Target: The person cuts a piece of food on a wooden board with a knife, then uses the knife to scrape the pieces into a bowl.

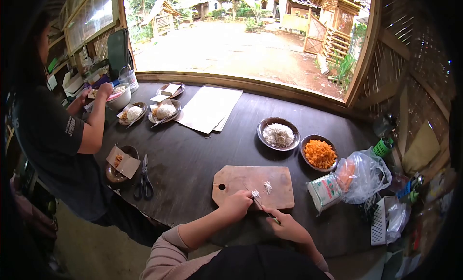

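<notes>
A wooden cutting board [279, 178] lies on the dark table in front of me. My left hand [236, 206] is closed at its lower middle, with the fingertips pressing on some white, thinly cut food [255, 194]. The kind of food is too small to make out. My right hand [288, 227] grips a knife [258, 201] whose blade reaches onto the board, right by my left fingertips. A small pile of white strips [268, 186] sits on the board just beyond the blade.
Beyond the board stand a bowl of white shreds [278, 135] and a bowl of diced orange pieces [320, 153]. A white packet [324, 192] and plastic bag [364, 178] are at right. Scissors [143, 183], plates of food and another person [62, 135] are at left.
</notes>
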The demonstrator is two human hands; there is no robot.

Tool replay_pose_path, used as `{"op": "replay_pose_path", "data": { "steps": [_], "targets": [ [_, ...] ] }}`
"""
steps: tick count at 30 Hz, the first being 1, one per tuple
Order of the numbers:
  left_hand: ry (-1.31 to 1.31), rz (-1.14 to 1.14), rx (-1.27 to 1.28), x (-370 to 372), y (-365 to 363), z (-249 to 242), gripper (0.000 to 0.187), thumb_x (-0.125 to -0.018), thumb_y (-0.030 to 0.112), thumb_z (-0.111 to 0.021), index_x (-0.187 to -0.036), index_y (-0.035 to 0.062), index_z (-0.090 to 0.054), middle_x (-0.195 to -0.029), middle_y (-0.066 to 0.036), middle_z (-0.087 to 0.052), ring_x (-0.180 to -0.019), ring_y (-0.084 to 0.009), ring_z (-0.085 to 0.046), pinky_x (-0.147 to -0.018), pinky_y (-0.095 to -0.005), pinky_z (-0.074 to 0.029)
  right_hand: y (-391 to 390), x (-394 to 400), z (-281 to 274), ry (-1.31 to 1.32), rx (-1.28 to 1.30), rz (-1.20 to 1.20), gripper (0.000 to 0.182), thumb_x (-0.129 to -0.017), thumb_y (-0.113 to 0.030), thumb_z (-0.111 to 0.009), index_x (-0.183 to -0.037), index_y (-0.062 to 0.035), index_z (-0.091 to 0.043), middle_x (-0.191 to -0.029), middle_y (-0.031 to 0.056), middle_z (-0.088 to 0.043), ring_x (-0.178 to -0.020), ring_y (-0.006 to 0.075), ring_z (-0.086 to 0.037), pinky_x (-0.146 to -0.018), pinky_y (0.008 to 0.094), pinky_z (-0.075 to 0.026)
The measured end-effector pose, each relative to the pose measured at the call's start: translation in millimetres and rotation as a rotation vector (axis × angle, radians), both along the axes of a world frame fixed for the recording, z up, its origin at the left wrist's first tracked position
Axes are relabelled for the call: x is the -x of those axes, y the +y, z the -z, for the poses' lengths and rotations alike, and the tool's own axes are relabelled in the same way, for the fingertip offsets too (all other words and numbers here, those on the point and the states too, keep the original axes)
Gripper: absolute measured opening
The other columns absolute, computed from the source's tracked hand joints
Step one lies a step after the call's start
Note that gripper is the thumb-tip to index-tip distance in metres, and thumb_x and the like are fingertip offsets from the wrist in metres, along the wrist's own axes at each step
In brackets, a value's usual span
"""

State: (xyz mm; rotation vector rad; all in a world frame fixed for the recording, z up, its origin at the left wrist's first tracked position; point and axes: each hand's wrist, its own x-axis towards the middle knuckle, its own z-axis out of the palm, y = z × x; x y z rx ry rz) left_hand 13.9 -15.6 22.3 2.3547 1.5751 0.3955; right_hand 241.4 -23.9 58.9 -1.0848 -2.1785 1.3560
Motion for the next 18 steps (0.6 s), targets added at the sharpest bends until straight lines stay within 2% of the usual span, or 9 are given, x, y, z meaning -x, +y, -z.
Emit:
{"op": "replay_pose_path", "data": {
  "steps": [2,6,8,12,14,15,17,18],
  "targets": [
    [-0.019,-0.016,0.009,-1,-1,0,0.012,-0.082,0.005,-0.056,-0.082,0.0023,-0.068,-0.105,-0.008,-0.061,-0.104,-0.0276,-0.061,-0.084,-0.0391,-0.055,-1,4,-7,-0.035,0.100,0.031,0.043,-0.097,-0.012,-0.052,-0.140,-0.0113,-0.048,-0.094,0.0323,-0.064,-0.092,0.0462,-0.064,-0.081,0.0422,-0.052],
    [-0.027,0.003,-0.002,0,-3,-2,0.012,-0.082,0.005,-0.056,-0.082,0.0024,-0.068,-0.105,-0.008,-0.061,-0.104,-0.0271,-0.061,-0.083,-0.0391,-0.055,-3,14,0,-0.163,0.093,0.060,0.041,-0.098,-0.012,-0.052,-0.139,-0.0094,-0.049,-0.106,0.0289,-0.066,-0.098,0.0445,-0.064,-0.085,0.0409,-0.051],
    [-0.024,0.016,-0.032,1,-1,2,0.011,-0.081,0.005,-0.057,-0.082,0.0026,-0.068,-0.105,-0.007,-0.061,-0.103,-0.0267,-0.061,-0.082,-0.0389,-0.055,-3,12,12,-0.064,-0.100,0.048,0.039,-0.098,-0.014,-0.053,-0.138,-0.0100,-0.051,-0.072,0.0126,-0.065,-0.058,0.0124,-0.055,-0.062,0.0298,-0.048],
    [-0.019,-0.010,-0.012,0,-1,-2,0.015,-0.078,0.003,-0.059,-0.088,0.0042,-0.070,-0.102,-0.009,-0.063,-0.101,-0.0298,-0.062,-0.085,-0.0405,-0.053,1,-2,0,0.010,-0.015,0.023,0.040,-0.098,-0.013,-0.053,-0.138,-0.0107,-0.051,-0.073,0.0126,-0.066,-0.059,0.0123,-0.056,-0.062,0.0299,-0.048],
    [-0.021,-0.004,-0.003,1,-1,-2,0.016,-0.077,0.002,-0.059,-0.087,0.0038,-0.070,-0.102,-0.010,-0.063,-0.101,-0.0302,-0.062,-0.084,-0.0408,-0.053,1,-3,-13,-0.105,0.207,0.039,0.041,-0.098,-0.013,-0.053,-0.138,-0.0102,-0.050,-0.079,0.0134,-0.067,-0.060,0.0110,-0.055,-0.064,0.0289,-0.048],
    [-0.021,-0.004,-0.001,1,-1,-1,0.016,-0.077,0.002,-0.059,-0.087,0.0038,-0.070,-0.102,-0.010,-0.063,-0.101,-0.0302,-0.062,-0.084,-0.0408,-0.053,1,-2,-9,-0.105,0.209,0.039,0.041,-0.098,-0.013,-0.053,-0.138,-0.0102,-0.050,-0.079,0.0134,-0.067,-0.060,0.0110,-0.055,-0.064,0.0289,-0.048],
    [-0.045,-0.007,-0.025,1,0,3,0.015,-0.076,0.001,-0.058,-0.086,0.0033,-0.070,-0.100,-0.010,-0.063,-0.099,-0.0307,-0.062,-0.083,-0.0409,-0.053,1,1,6,-0.001,0.041,0.014,0.043,-0.097,-0.011,-0.053,-0.139,-0.0085,-0.049,-0.102,0.0267,-0.068,-0.083,0.0410,-0.068,-0.074,0.0423,-0.052],
    [-0.046,-0.005,-0.022,1,1,4,0.015,-0.076,0.001,-0.058,-0.086,0.0033,-0.070,-0.100,-0.010,-0.063,-0.099,-0.0307,-0.062,-0.083,-0.0409,-0.053,1,5,11,-0.002,0.043,0.017,0.043,-0.097,-0.011,-0.053,-0.139,-0.0085,-0.049,-0.102,0.0267,-0.068,-0.083,0.0410,-0.068,-0.074,0.0423,-0.052]
  ]
}}
